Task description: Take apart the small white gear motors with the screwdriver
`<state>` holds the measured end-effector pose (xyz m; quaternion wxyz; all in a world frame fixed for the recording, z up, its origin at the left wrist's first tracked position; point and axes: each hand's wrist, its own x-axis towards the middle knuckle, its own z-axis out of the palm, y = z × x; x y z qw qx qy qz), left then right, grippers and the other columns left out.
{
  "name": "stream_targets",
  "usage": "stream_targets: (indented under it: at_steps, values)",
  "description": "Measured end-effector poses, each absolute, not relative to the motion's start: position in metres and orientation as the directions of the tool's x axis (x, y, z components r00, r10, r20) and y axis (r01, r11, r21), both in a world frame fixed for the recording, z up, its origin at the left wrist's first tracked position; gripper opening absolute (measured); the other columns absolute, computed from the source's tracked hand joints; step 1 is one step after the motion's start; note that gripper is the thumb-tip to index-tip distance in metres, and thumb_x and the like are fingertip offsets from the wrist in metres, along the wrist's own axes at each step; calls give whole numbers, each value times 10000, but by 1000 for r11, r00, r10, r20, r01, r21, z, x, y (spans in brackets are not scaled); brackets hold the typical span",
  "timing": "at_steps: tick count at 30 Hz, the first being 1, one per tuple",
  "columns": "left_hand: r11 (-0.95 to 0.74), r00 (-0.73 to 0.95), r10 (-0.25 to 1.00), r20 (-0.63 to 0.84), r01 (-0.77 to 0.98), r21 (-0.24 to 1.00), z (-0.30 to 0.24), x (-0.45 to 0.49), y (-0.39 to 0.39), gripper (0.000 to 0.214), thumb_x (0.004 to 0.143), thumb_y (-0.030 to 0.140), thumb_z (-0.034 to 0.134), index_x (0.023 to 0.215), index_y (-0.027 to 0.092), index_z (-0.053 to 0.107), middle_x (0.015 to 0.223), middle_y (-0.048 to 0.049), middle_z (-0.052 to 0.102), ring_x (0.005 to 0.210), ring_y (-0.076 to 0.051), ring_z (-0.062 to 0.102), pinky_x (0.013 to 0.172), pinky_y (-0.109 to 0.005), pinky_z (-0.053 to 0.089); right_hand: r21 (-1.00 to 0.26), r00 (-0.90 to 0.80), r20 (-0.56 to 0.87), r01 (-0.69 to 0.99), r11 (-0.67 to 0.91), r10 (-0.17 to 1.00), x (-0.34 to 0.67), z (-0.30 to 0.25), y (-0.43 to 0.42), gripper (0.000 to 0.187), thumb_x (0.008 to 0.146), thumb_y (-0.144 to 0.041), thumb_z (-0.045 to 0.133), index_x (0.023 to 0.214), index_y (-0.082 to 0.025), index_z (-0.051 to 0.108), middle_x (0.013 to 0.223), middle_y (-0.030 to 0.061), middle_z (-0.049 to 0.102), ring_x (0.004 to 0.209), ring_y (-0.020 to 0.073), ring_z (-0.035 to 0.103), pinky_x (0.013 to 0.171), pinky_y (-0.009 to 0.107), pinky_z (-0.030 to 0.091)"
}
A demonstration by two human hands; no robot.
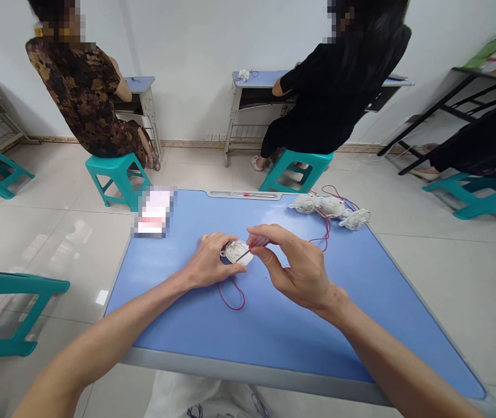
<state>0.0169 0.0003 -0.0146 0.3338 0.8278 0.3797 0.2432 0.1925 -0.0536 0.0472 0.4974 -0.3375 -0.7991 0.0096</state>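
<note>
My left hand (213,259) grips a round white plastic piece (238,252) by its edge, thumb below and fingers above, over the blue desk. A thin red cord (232,309) loops out beneath it onto the desktop. Between the thumb and fingers of my right hand (294,261) is a small screwdriver (257,242) with a clear reddish handle. Its metal shaft slants down and left, the tip at the face of the white piece. Whether the tip sits in a screw is too small to tell.
Several white pieces with red cords (330,206) lie at the desk's (178,325) back right. A blurred-out phone-like rectangle (155,212) is at the back left, a pen groove (226,194) along the far edge. Two people sit on teal stools (115,168) ahead; another stool (13,290) stands left.
</note>
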Motion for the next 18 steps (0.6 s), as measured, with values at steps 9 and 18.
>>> stream_targets:
  at_steps: [9,18]
  values:
    - [-496,592,791,155,471,729,-15,17,0,511,710,440,818,1126,217,621,1068,-37,697,1001,-236,617,935,-396,429,-366,-292,780,506,781,554,191,50,-54,393,925,-55,514,1264,-254,531,803,5,645,693,145,638,621,280,563]
    - [-530,596,779,195,458,714,-13,18,-1,353,766,371,764,1049,197,647,988,-32,692,941,-219,618,853,-353,450,-375,-225,801,534,758,554,182,56,-53,218,913,-121,604,1088,-248,631,793,5,639,654,126,613,580,254,531]
